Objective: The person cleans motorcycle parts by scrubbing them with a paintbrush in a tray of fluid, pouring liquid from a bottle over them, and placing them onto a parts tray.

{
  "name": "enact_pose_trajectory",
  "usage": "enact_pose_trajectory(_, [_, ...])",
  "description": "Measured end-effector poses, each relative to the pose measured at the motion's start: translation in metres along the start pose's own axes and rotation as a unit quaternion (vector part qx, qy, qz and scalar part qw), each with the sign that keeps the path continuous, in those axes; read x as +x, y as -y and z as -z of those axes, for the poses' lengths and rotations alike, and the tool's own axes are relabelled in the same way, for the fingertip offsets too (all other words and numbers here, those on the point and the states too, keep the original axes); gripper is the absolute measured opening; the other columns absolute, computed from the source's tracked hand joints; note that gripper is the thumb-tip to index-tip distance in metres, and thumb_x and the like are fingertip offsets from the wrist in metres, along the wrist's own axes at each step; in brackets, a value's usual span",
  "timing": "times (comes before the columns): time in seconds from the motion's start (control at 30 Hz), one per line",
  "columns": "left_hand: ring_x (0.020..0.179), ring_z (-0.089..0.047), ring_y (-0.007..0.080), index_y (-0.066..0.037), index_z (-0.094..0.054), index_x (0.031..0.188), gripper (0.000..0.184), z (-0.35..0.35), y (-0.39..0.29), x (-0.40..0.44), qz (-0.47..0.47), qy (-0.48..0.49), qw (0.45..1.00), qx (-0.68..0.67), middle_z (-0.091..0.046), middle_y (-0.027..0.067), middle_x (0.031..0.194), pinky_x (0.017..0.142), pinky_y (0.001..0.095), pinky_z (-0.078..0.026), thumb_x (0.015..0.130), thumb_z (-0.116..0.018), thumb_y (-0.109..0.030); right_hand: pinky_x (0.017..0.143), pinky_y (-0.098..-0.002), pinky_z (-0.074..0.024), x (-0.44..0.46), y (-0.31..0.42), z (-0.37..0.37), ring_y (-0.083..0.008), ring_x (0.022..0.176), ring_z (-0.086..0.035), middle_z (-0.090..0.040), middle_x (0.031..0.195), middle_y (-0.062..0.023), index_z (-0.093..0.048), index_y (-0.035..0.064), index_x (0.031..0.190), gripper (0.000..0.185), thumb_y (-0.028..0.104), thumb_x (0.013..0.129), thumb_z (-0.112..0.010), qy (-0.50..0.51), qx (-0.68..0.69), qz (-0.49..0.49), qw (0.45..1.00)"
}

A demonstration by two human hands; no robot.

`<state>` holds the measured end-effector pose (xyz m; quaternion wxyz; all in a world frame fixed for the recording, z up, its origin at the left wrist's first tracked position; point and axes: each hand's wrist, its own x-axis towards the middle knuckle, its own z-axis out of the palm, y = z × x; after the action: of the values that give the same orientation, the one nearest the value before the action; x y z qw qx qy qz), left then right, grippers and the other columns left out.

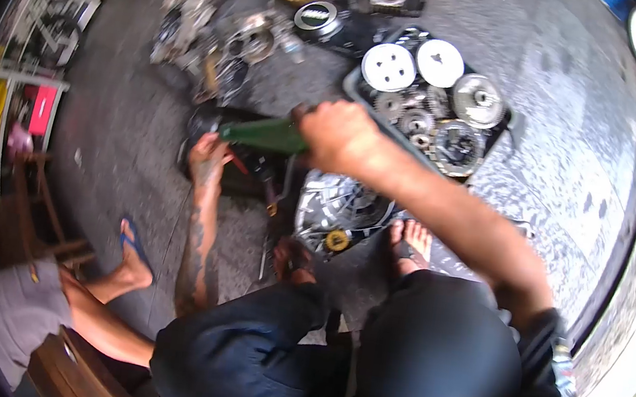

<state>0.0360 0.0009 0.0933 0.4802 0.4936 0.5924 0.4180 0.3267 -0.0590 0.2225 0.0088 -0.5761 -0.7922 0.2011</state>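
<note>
My right hand (338, 135) grips the wide end of a green bottle (266, 136), which lies tilted almost flat with its neck to the left. At the bottle's mouth is my left hand (209, 157), its fingers curled together; what they hold, if anything, I cannot make out. Under the bottle sits a dark tray (236, 181), with a red-handled tool partly showing in it. Close to my feet rests a silver engine cover (345, 202) with a yellow gear-like ring (337, 239) on its lower edge.
A black bin (352, 89) at upper right holds gears and white clutch discs. Greasy engine parts (189, 21) lie at upper left, near a round badge cap (315, 16). Another person's leg (109, 324) is at left, by a wooden chair (75, 367) and a shelf (20, 79).
</note>
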Motion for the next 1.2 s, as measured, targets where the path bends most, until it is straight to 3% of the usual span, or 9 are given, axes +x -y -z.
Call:
enact_pose_trajectory(0.1, [0.069, -0.059, 0.0079, -0.007, -0.065, 0.096, 0.013, 0.001, -0.001, 0.007, -0.021, -0.003, 0.999, 0.038, -0.064, 0.0004, 0.087, 0.057, 0.0233, -0.051, 0.089, -0.068, -0.017, 0.075, -0.0463, -0.0560, -0.026, -0.012, -0.034, -0.0385, 0.088, -0.067, -0.068, 0.091, -0.0206, -0.054, 0.0040, 0.115, 0.058, 0.038, 0.073, -0.075, -0.069, 0.167, -0.004, 0.984])
enact_pose_trajectory(0.13, [0.068, -0.059, 0.0079, -0.006, -0.065, 0.095, 0.014, 0.003, -0.004, 0.010, -0.025, -0.016, 0.998, 0.059, -0.065, 0.0005, 0.086, 0.056, 0.0229, -0.050, 0.089, -0.068, -0.018, 0.080, -0.0480, -0.0536, -0.035, -0.020, -0.048, -0.0412, 0.090, -0.065, -0.066, 0.101, -0.0226, -0.051, 0.0068, 0.124, 0.066, 0.037, 0.072, -0.078, -0.086, 0.254, -0.003, 0.963])
enact_pose_trajectory(0.27, [0.063, -0.058, 0.0082, -0.006, -0.066, 0.094, 0.018, 0.021, -0.003, 0.026, -0.023, -0.065, 0.993, 0.100, -0.064, 0.0005, 0.081, 0.052, 0.0221, -0.049, 0.090, -0.068, -0.023, 0.081, -0.0452, -0.0531, -0.071, -0.042, -0.081, -0.0399, 0.091, -0.065, -0.067, 0.099, -0.0226, -0.053, 0.0033, 0.125, 0.070, 0.034, 0.069, -0.081, -0.254, 0.387, 0.015, 0.886])
enact_pose_trajectory(0.33, [0.060, -0.058, 0.0085, -0.006, -0.066, 0.093, 0.020, 0.024, 0.001, 0.025, -0.011, -0.083, 0.992, 0.096, -0.064, 0.0003, 0.078, 0.050, 0.0223, -0.048, 0.090, -0.068, -0.026, 0.082, -0.0420, -0.0535, -0.095, -0.054, -0.071, -0.0360, 0.091, -0.067, -0.067, 0.102, -0.0217, -0.053, 0.0026, 0.126, 0.072, 0.032, 0.067, -0.083, -0.204, 0.449, -0.064, 0.867])
enact_pose_trajectory(0.53, [0.066, -0.063, 0.0148, -0.007, -0.061, 0.098, 0.029, 0.009, -0.004, 0.011, 0.100, -0.172, 0.979, -0.054, -0.064, 0.0032, 0.078, 0.057, 0.0235, -0.051, 0.087, -0.073, -0.031, 0.086, -0.0395, -0.0528, -0.166, -0.080, -0.079, -0.0272, 0.098, -0.068, -0.067, 0.110, -0.0198, -0.055, -0.0003, 0.126, 0.072, 0.025, 0.065, -0.085, -0.327, 0.514, -0.150, 0.779])
enact_pose_trajectory(0.67, [0.077, -0.065, 0.0193, -0.005, -0.058, 0.109, 0.036, -0.032, -0.027, 0.002, 0.132, -0.048, 0.983, -0.118, -0.064, 0.0048, 0.090, 0.069, 0.0307, -0.056, 0.087, -0.073, -0.030, 0.088, -0.0350, -0.0490, -0.209, -0.086, -0.093, -0.0197, 0.095, -0.065, -0.068, 0.104, -0.0158, -0.055, 0.0006, 0.126, 0.070, 0.019, 0.065, -0.084, -0.341, 0.555, -0.265, 0.711])
enact_pose_trajectory(0.73, [0.081, -0.065, 0.0193, -0.004, -0.059, 0.109, 0.032, -0.098, -0.046, -0.005, 0.108, 0.054, 0.982, -0.148, -0.063, 0.0048, 0.092, 0.073, 0.0332, -0.057, 0.090, -0.069, -0.028, 0.090, -0.0321, -0.0461, -0.225, -0.087, -0.111, -0.0190, 0.096, -0.063, -0.068, 0.103, -0.0115, -0.055, -0.0029, 0.125, 0.067, 0.018, 0.066, -0.081, -0.371, 0.642, -0.286, 0.607])
enact_pose_trajectory(1.0, [0.080, -0.068, 0.0181, -0.003, -0.061, 0.103, 0.026, -0.260, -0.037, 0.008, 0.143, 0.287, 0.942, -0.098, -0.068, 0.0081, 0.092, 0.072, 0.0272, -0.057, 0.093, -0.064, -0.027, 0.094, -0.0316, -0.0438, -0.243, -0.097, -0.103, -0.0172, 0.100, -0.060, -0.067, 0.107, -0.0102, -0.056, -0.0025, 0.122, 0.063, 0.023, 0.071, -0.081, -0.418, 0.651, -0.293, 0.562])
enact_pose_trajectory(1.2, [0.083, -0.069, 0.0228, -0.004, -0.061, 0.102, 0.022, -0.330, -0.013, -0.014, 0.191, 0.320, 0.918, -0.136, -0.067, 0.0079, 0.095, 0.073, 0.0315, -0.059, 0.093, -0.065, -0.024, 0.090, -0.0321, -0.0462, -0.260, -0.100, -0.100, -0.0192, 0.098, -0.063, -0.068, 0.106, -0.0131, -0.055, -0.0023, 0.122, 0.062, 0.028, 0.073, -0.079, -0.465, 0.642, -0.308, 0.526])
